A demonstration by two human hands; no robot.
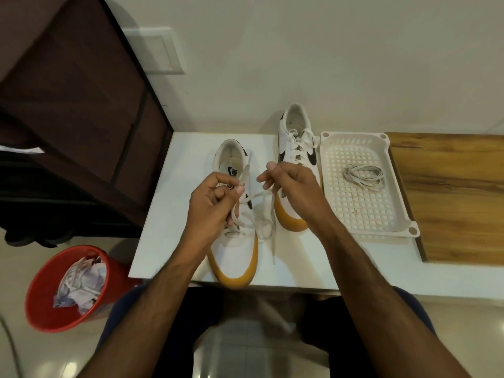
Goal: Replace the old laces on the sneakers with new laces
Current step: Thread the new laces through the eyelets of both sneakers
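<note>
Two bare forearms reach away from the seated person over the near edge of the small white table (pixel 152 241). Nearest on it stands the white sneaker with a mustard-yellow sole (pixel 234 255), toe toward the person, heel away, its long axis running almost straight out from the body. Left hand (pixel 210 205) is curled, thumb and fingers pinching one run of the flat white lace (pixel 257 197) above the eyelets. Right hand (pixel 289 184) is likewise curled, gripping the other run; a loose end trails down past the toe. Both hands sit directly above the shoe's throat, the left slightly nearer the tongue. Whether this lace is old or new cannot be told.

Farther out, the second matching sneaker (pixel 296 148) stands fully laced, partly behind the right hand. Beside it, the white perforated plastic tray (pixel 392 214) holds a coiled pale lace (pixel 364 174), nearer the right hand. On the floor, left, stands a red waste bucket (pixel 49 301).
</note>
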